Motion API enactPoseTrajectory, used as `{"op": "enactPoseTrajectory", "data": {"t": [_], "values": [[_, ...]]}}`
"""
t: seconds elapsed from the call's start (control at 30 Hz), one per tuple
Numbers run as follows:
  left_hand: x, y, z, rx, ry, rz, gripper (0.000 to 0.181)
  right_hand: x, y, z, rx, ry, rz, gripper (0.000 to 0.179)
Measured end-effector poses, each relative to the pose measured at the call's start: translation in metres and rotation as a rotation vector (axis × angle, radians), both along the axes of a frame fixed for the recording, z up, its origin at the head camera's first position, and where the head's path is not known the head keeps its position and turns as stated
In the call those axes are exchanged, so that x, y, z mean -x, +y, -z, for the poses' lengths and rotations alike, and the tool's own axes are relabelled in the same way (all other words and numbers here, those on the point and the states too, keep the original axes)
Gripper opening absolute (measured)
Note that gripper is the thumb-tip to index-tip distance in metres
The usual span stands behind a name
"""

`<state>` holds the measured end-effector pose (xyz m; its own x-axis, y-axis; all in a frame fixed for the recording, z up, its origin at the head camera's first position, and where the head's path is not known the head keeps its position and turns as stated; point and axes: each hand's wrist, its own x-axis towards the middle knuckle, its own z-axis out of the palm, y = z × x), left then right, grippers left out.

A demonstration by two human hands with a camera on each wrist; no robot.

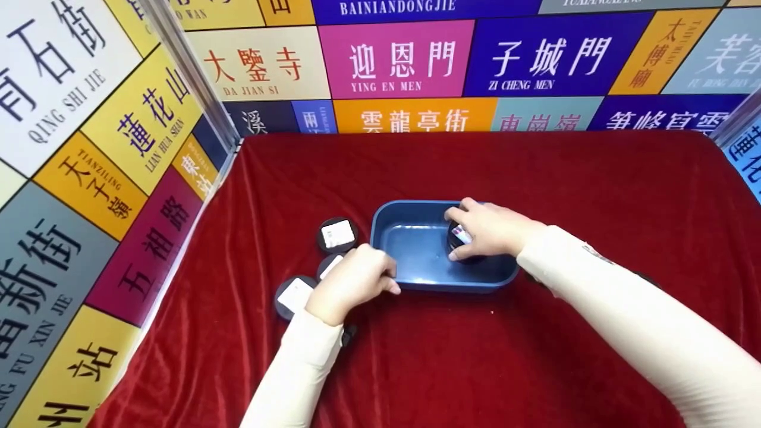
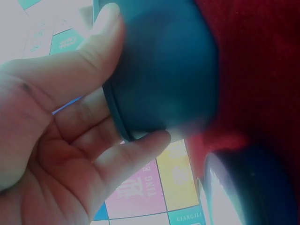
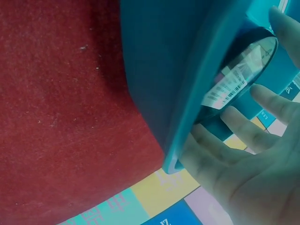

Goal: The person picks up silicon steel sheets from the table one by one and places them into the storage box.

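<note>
A blue rectangular bin point(image 1: 410, 279) stands on the red cloth. My left hand point(image 1: 359, 276) grips its near left corner; in the left wrist view the thumb lies on the outer wall point(image 2: 164, 70) and the fingers curl under the rim. Inside the bin's right end is a round black container point(image 1: 456, 236) with a label on top, seen with a barcode label point(image 3: 232, 86) in the right wrist view. My right hand point(image 1: 490, 229) reaches over it with spread fingers, fingertips close to its edge; firm contact cannot be made out.
Left of the bin lie round black containers with white labels: one at the back point(image 1: 337, 235), one in front point(image 1: 295, 297), and one partly behind my left hand point(image 1: 329, 266). A dark object point(image 1: 647, 279) shows behind my right sleeve. Printed panels point(image 1: 395, 59) border the cloth.
</note>
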<state>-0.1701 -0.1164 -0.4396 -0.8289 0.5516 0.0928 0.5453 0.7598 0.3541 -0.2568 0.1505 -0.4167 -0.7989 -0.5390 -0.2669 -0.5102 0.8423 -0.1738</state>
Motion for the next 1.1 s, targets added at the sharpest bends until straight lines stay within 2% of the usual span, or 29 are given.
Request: {"op": "enactPoseTrajectory", "data": {"t": [0.2,0.67,1.1], "values": [[0.0,0.0,0.0,-0.002,0.006,0.002,0.024,-0.002,-0.001,-0.005,-0.006,-0.019,0.02,0.08],[0.0,0.0,-0.001,-0.008,0.007,0.001,0.026,-0.005,0.005,-0.015,0.022,0.016,-0.006,0.07],[0.0,0.0,0.0,-0.001,-0.01,-0.005,0.025,-0.015,0.018,-0.025,0.039,0.046,-0.013,0.067]]}}
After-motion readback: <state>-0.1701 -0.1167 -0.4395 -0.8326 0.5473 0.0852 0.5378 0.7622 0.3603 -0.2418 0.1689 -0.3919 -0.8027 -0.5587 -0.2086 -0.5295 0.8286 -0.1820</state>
